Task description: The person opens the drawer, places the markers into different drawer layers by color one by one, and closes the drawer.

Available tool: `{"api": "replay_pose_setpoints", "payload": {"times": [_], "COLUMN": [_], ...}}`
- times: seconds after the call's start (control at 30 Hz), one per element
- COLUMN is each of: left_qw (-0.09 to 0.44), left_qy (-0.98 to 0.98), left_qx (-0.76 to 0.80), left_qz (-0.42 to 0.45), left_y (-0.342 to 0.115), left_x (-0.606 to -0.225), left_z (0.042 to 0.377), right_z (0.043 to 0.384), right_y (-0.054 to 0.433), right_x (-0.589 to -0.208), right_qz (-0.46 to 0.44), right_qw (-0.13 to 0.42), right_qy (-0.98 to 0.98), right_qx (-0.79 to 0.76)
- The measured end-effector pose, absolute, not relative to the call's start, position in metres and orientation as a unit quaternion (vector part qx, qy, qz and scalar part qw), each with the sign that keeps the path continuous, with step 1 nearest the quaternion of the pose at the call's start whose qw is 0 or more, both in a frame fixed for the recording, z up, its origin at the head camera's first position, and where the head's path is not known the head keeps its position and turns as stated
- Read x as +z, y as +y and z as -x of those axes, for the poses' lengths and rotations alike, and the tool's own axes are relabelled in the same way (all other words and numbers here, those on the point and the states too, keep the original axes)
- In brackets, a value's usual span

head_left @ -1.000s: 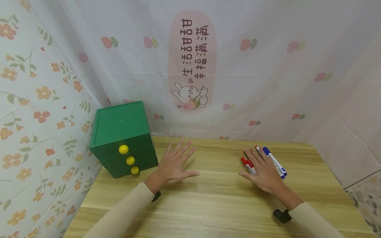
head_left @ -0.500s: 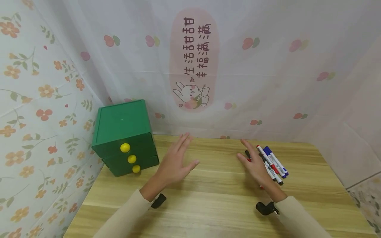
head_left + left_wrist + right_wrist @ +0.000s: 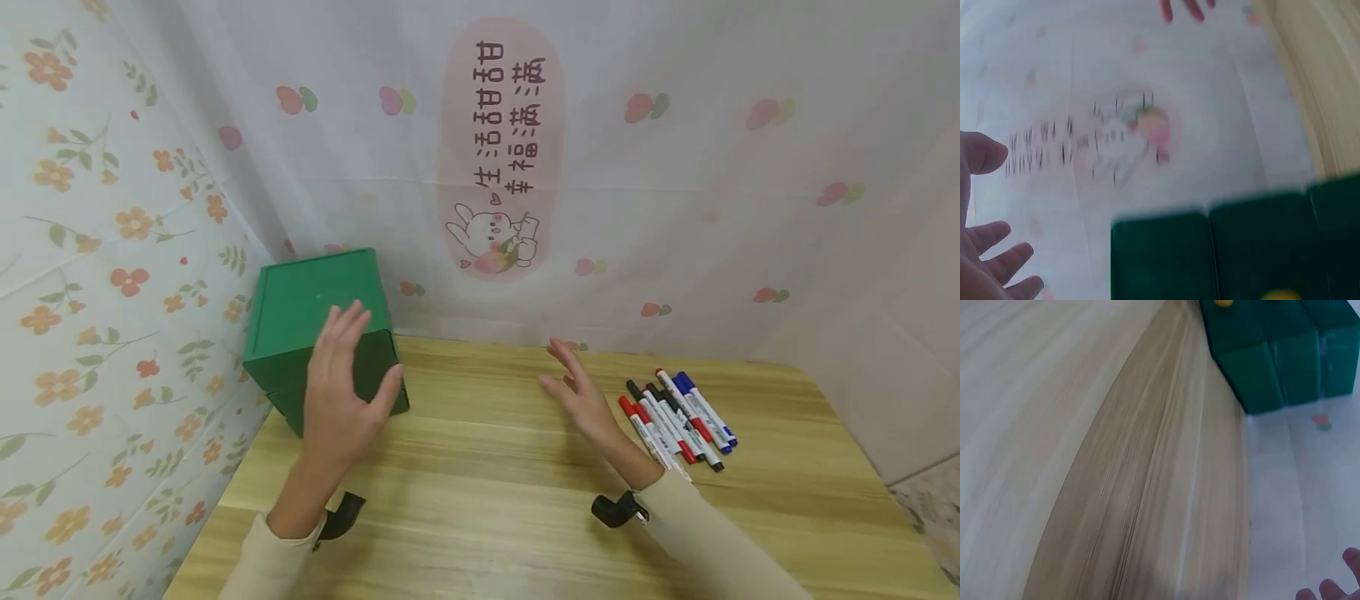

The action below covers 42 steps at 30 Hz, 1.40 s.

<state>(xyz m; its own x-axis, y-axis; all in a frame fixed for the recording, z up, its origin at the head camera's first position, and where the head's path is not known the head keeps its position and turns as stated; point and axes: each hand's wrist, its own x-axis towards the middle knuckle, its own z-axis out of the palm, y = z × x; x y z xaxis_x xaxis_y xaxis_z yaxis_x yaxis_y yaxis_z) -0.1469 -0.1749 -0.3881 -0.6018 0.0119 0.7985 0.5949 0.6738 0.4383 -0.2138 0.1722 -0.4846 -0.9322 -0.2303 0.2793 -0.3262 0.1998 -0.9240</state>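
My left hand [image 3: 341, 396] is raised in front of the green drawer box [image 3: 318, 300], fingers extended and thumb apart, holding nothing. It hides the yellow knobs in the head view; one yellow knob [image 3: 1223, 302] shows in the right wrist view. Over the middle of the table hovers my right hand [image 3: 588, 408], its fingers relaxed and nothing in them. To its right lie several whiteboard markers [image 3: 678, 425] side by side, with red, black and blue caps. In the left wrist view the left thumb [image 3: 985, 153] and fingertips stand apart.
The wood-grain table [image 3: 480, 500] spans the front. A white curtain [image 3: 675, 208] with printed fruit hangs behind it, and a flowered curtain [image 3: 112, 333] closes the left side. Black wrist cameras, such as the right one [image 3: 615, 510], sit below the wrists.
My left hand has moved left and up, across the front of the drawer box. The right hand has moved left off the markers, which now show fully.
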Motion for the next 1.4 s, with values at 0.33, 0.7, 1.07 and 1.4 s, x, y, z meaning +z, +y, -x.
{"api": "replay_pose_setpoints", "payload": {"times": [0.33,0.7,1.07,1.4], "left_qw": [0.390,0.291,0.238,0.226], "left_qy": [-0.813,-0.806,-0.821,-0.821], "left_qx": [-0.433,-0.503,-0.494,-0.495], "left_qz": [-0.013,-0.117,-0.158,-0.172], "left_y": [-0.258,-0.292,-0.308,-0.327], "left_x": [-0.400,-0.419,-0.438,-0.457], "left_z": [0.131,0.134,0.152,0.165], "right_z": [0.220,0.228,0.230,0.221], "right_y": [0.111,0.046,-0.005,-0.018], "right_x": [-0.477,-0.478,-0.479,-0.471], "right_qz": [-0.200,-0.205,-0.241,-0.267], "right_qw": [-0.004,-0.022,-0.028,-0.058], "right_qy": [-0.769,-0.778,-0.793,-0.785], "right_qx": [0.607,0.593,0.559,0.556]}}
